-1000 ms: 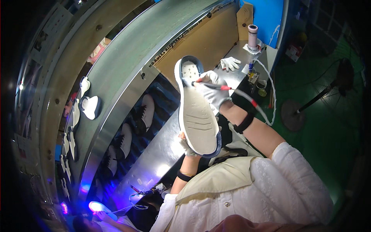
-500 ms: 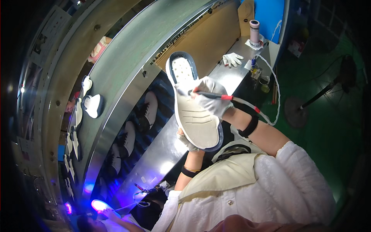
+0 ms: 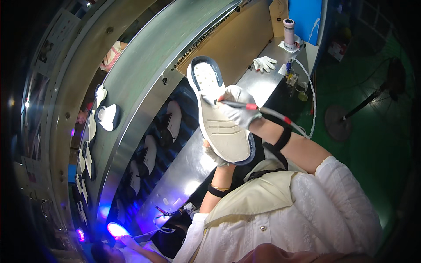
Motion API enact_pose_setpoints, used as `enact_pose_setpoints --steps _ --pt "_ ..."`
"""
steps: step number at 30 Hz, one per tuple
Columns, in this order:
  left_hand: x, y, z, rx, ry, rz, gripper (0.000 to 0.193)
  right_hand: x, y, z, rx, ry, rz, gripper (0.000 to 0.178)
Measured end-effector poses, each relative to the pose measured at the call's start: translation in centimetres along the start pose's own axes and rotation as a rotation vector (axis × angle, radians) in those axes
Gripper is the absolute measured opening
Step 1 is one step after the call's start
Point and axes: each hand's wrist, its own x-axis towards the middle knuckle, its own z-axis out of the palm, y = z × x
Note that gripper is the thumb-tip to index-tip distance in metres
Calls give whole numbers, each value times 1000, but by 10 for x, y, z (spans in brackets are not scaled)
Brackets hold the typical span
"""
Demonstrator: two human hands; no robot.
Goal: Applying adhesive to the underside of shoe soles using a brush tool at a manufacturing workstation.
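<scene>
Shoe sole (image 3: 224, 136), pale inside with a dark blue rim, is held up mid-view above the metal tabletop (image 3: 175, 179), heel toward eleven o'clock, toe toward five. At its six o'clock, the gloved left hand (image 3: 214, 155) pinches the edge, some fingers hidden underneath. From about three o'clock, the gloved right hand (image 3: 240, 113) pinches a red-banded, pen-like tool (image 3: 251, 106), tip at the sole; contact is unclear. Around nine, more soles (image 3: 108, 117) sit on a green belt (image 3: 144, 57).
</scene>
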Motion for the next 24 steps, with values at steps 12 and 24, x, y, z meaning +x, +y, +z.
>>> enact_pose_setpoints --steps 12,24 --pt "6 2 9 -1 13 83 73 -28 -16 4 -366 -189 14 12" --pt "14 11 6 -219 -51 58 72 -55 -33 1 -606 -450 -367 16"
